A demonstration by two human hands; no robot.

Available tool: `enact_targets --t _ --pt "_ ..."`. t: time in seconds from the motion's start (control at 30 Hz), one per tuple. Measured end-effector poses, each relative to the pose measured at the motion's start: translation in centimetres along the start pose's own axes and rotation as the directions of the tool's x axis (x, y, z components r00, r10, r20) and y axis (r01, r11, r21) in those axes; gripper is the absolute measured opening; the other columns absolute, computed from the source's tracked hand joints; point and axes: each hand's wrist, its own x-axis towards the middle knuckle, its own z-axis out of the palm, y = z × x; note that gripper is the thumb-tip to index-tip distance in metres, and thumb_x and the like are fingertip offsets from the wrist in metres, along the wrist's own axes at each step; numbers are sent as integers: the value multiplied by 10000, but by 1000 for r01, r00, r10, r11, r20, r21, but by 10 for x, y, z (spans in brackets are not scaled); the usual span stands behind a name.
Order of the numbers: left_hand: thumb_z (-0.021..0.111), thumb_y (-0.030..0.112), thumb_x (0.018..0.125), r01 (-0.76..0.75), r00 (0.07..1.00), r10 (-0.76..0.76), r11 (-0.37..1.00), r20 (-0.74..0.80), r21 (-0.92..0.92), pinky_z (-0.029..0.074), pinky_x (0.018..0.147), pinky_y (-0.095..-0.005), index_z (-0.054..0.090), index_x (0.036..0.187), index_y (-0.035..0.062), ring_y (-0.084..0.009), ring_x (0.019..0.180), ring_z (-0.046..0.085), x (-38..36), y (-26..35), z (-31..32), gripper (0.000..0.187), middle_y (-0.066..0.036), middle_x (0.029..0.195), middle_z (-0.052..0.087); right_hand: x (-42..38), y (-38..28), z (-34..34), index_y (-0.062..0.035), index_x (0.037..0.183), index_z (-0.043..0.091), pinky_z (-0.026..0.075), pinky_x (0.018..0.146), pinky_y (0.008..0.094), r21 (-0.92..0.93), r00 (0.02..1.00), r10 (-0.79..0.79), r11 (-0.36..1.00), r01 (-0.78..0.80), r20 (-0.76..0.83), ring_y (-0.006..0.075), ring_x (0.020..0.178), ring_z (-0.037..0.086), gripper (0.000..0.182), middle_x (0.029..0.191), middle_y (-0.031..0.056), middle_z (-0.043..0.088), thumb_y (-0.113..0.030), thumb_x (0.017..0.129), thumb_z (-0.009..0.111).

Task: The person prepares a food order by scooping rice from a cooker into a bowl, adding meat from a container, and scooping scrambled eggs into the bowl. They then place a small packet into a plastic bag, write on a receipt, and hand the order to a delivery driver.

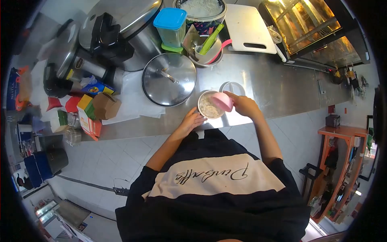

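Note:
A small white bowl (199,108) with white, grainy food that looks like rice (209,109) stands near the counter's front edge. Against its left and near side rests my left hand (193,121), thumb and fingers holding the bowl. My right hand (245,105) grips a pink scoop (222,102), tilted over the right part of the bowl; its handle is mostly hidden by the fingers. Just behind that hand lies a round, clear lid (241,87), partly covered by it.
Left of the bowl lies a large metal lid (161,90). Behind stand a blue-lidded container (170,20), a bowl of utensils (207,62) and a tub (201,16). A white cutting board (248,30) and a lit display case (302,24) are at right; open boxes (107,107) sit left.

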Motion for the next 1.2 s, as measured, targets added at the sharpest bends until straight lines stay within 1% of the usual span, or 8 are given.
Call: enact_targets --t 0.17,0.33,0.47,0.53,0.67,0.83,1.03,1.2 --pt "457 329 905 102 990 -82 978 -117 184 479 755 -289 315 1292 93 -175 933 594 13 6 6 475 -114 1102 563 11 -10 -110 -165 1303 410 303 409 183 694 973 -22 705 -147 228 41 584 439 485 993 50 605 -221 830 506" --pt "482 371 885 133 959 -78 973 -271 189 426 580 -244 363 1279 142 -85 710 544 29 -8 2 472 -23 931 576 110 -4 -215 -49 871 506 298 391 230 809 954 170 579 105 -245 67 470 340 123 582 -20 408 -107 762 507" --pt "494 387 876 201 918 -82 939 -387 278 448 736 -374 348 1294 83 -166 911 546 26 5 13 537 -91 1078 545 249 -11 -323 -69 774 510 323 410 268 686 742 162 544 483 -651 96 464 384 84 544 -7 392 -152 769 523" --pt "513 437 854 183 924 -97 961 -370 206 394 893 -460 341 1299 54 -288 1233 347 41 -14 -4 612 -170 1317 377 299 -18 -381 -32 838 587 428 434 267 232 639 -74 894 382 -766 155 475 548 179 650 60 579 -180 793 496" --pt "490 465 856 199 898 -96 959 -430 201 372 905 -507 303 1344 96 -298 1236 341 30 2 15 640 -140 1337 366 402 -14 -429 -30 920 592 467 474 314 328 642 -42 833 445 -766 200 528 592 249 713 101 612 -223 802 487" --pt "489 463 858 153 874 -90 984 -478 96 335 939 -513 289 1336 26 -301 1278 267 28 -7 13 678 -157 1387 290 397 -22 -428 -35 977 583 477 684 409 -75 449 -209 951 299 -869 347 798 603 290 862 175 620 -256 799 523" --pt "483 451 867 182 881 -116 978 -459 104 332 933 -524 292 1333 28 -310 1267 282 40 -23 1 658 -176 1362 307 354 -4 -340 -64 1049 524 446 763 422 -173 264 -366 817 550 -892 373 941 552 322 991 189 586 -201 766 593" --pt "460 431 886 231 862 -120 958 -492 172 323 968 -458 292 1319 22 -292 1214 355 28 5 18 619 -167 1360 304 314 8 -233 -39 1053 504 450 777 391 94 487 -392 696 712 -781 299 944 576 395 987 162 595 -121 699 657"
